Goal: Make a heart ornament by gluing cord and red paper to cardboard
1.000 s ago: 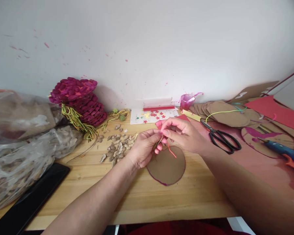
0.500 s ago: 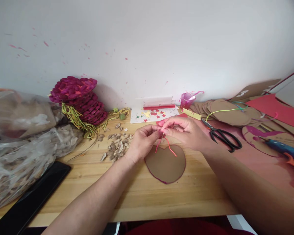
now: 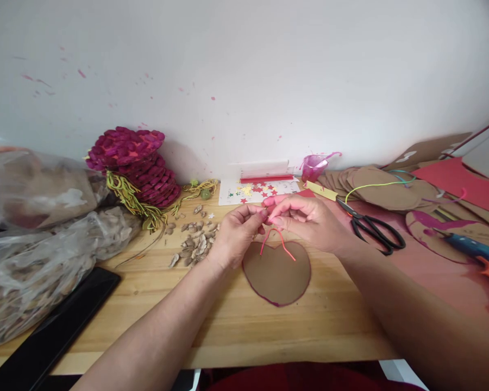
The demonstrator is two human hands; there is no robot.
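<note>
Above the top of a heart-shaped brown cardboard piece (image 3: 277, 278) with a purple edge, my two hands meet, fingertips close together. My left hand (image 3: 242, 231) is closed in a pinch on a thin pink-orange cord (image 3: 284, 247). My right hand (image 3: 299, 220) also pinches at the cord, thumb against forefinger. Below the fingers the cord bends in an arch, and its two loose ends hang over the heart. The exact spot where the fingertips grip it is partly hidden.
Brown shells (image 3: 195, 241) lie left of the heart. A stack of magenta shell-covered pieces (image 3: 134, 163) with yellow cords stands behind. Plastic bags (image 3: 57, 260) fill the left. Black scissors (image 3: 375, 231), cardboard shapes (image 3: 391, 187) and a blue glue gun (image 3: 464, 245) lie right.
My fingertips have drawn slightly apart, and the cord below them now shows as a wider, rounder arch. The whole view has shifted a little; the heart stays put on the table.
</note>
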